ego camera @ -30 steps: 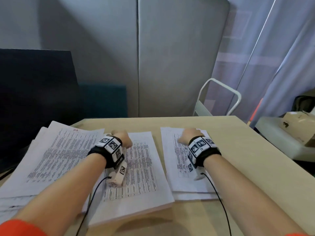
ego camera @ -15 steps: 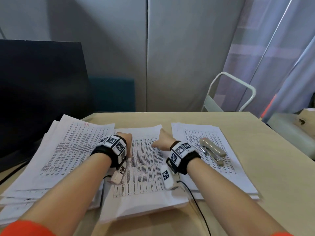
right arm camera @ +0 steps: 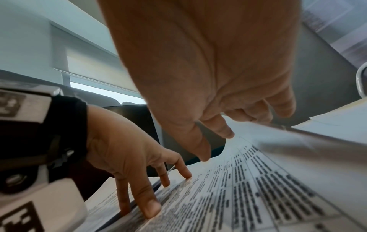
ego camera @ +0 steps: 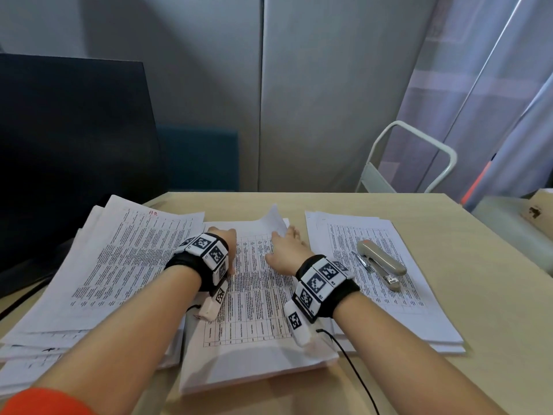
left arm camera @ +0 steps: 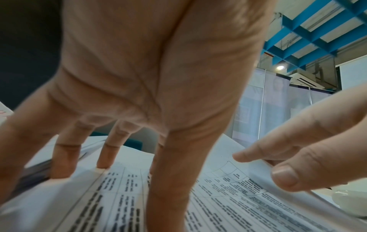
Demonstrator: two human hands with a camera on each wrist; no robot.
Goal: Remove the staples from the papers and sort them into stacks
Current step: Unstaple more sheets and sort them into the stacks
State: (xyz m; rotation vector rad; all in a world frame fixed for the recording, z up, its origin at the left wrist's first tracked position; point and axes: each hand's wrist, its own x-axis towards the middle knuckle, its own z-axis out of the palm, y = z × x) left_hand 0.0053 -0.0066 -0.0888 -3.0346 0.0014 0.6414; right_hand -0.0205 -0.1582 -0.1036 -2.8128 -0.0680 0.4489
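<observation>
Right hand lifting the far right corner of the middle stack's top sheet

The right hand [ego camera: 288, 250] pinches the raised corner of the top sheet [ego camera: 273, 218] between thumb and fingers, while the left hand [ego camera: 226, 239] presses straight fingertips on the middle stack [ego camera: 254, 310] near its far left edge, holding nothing. The sheet's long axis runs away from the person, so it would likely peel back from that far corner. Of the 3 stacks, the left stack [ego camera: 119, 265] touches the left wrist and the right stack [ego camera: 374, 280] carries a stapler [ego camera: 380, 263] and staple remover [ego camera: 363, 263], near the right hand; no staple is discernible
</observation>
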